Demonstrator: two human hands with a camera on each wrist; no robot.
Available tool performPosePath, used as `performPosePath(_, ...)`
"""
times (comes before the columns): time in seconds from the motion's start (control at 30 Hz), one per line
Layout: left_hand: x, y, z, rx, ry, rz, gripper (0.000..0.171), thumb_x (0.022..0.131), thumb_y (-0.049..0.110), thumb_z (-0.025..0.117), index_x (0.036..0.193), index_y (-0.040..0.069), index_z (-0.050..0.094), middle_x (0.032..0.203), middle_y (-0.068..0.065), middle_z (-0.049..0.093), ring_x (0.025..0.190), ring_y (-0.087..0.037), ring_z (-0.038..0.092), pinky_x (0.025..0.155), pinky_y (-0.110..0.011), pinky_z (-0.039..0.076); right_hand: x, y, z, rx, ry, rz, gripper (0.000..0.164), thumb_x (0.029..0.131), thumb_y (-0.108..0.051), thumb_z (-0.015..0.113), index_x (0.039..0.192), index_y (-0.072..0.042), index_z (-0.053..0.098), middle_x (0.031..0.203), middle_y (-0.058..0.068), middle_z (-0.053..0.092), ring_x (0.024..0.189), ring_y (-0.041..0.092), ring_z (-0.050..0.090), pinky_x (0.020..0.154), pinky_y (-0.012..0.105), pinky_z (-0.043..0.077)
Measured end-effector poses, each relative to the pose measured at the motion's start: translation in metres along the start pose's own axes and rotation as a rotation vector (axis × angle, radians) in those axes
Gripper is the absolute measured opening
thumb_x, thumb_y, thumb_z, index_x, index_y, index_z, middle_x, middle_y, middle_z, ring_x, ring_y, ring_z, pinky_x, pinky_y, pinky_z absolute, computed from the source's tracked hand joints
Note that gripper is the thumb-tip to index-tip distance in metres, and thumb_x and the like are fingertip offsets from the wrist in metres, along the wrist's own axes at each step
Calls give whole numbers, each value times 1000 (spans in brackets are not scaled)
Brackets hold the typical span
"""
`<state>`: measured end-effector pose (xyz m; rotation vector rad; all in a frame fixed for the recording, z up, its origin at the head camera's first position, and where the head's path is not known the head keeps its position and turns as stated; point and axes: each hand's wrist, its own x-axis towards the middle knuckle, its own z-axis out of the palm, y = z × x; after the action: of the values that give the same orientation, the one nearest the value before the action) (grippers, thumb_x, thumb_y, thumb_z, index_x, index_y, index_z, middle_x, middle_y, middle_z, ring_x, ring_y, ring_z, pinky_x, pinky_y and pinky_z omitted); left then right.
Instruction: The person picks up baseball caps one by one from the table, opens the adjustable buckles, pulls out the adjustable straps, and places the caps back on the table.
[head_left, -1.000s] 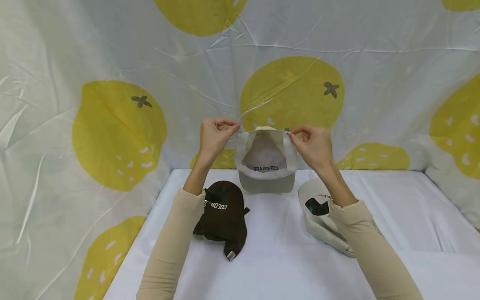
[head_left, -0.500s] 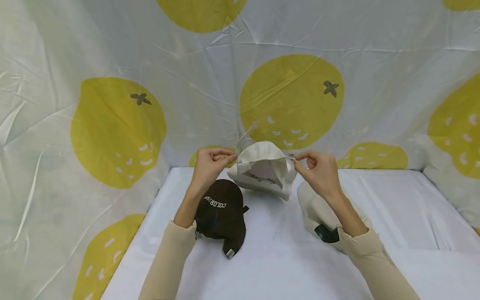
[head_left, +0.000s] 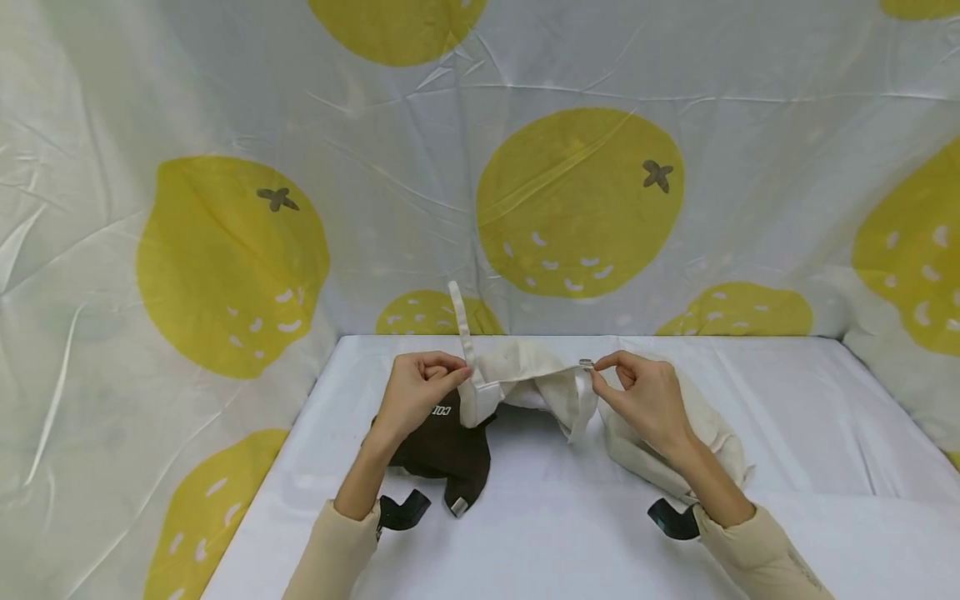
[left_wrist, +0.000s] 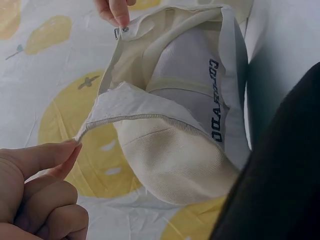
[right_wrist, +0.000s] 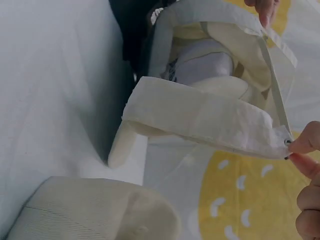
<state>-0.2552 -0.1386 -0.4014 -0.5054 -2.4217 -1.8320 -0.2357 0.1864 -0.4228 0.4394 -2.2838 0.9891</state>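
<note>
Both hands stretch a cream baseball cap between them above the table. My left hand pinches one corner of its rear opening, where a loose strap sticks up. At the other corner, beside a small metal buckle, my right hand pinches the edge between thumb and forefinger. The left wrist view looks into the cap, showing its pale lining and dark COLORADO stitching. Its sweatband crosses the right wrist view. Part of the crown hangs folded below the hands.
A dark brown cap with white lettering lies left on the white-covered table, partly behind my left hand and the held cap. Another cream cap lies at right behind my right forearm. A lemon-print curtain closes off the back.
Both hands have come down and nearer with the cream cap. It has tipped from hanging with its inside and brim showing to lying more edge-on, strap upright. The other caps stay put.
</note>
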Motion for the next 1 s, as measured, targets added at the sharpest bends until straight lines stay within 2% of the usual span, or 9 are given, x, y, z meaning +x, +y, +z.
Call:
performPosePath(0.2, -16, -7, 4, 51, -32, -13, 14, 94, 12, 76, 99, -2, 77, 51, 6, 31, 48, -5, 22, 49, -20, 22, -18, 0, -1, 19, 8, -41, 15, 79, 2, 81, 86, -12, 78, 50, -8, 28, 54, -8, 15, 46, 16, 19)
performPosePath(0.37, -28, -11, 6, 72, -46, -33, 11, 93, 12, 77, 96, 1, 78, 50, 6, 31, 48, -4, 23, 49, -19, 22, -26, 4, -2, -5, 52, -115, 16, 76, 3, 80, 84, -10, 78, 50, -12, 29, 55, -10, 15, 46, 14, 18)
performPosePath(0.57, -31, -9, 14, 54, -48, 15, 6, 91, 8, 78, 92, 1, 78, 51, 6, 32, 48, -3, 25, 49, -19, 24, -27, 6, -5, -26, 132, -194, 16, 73, 3, 80, 83, -8, 75, 50, -12, 28, 56, -11, 14, 45, 13, 16)
performPosePath(0.77, -32, -4, 21, 55, -49, 42, 4, 91, 6, 78, 91, 2, 78, 50, 7, 31, 49, -3, 24, 50, -18, 25, -30, 7, -10, -46, 180, -188, 16, 73, 2, 80, 83, -10, 75, 52, -13, 27, 57, -9, 15, 46, 14, 16)
performPosePath(1.0, -38, -5, 24, 72, -82, 25, 4, 91, 6, 78, 90, 3, 78, 50, 6, 32, 49, -2, 26, 50, -17, 27, -42, 8, -11, -13, 118, -167, 21, 72, 3, 82, 84, -13, 75, 50, -12, 27, 58, -12, 15, 45, 13, 18)
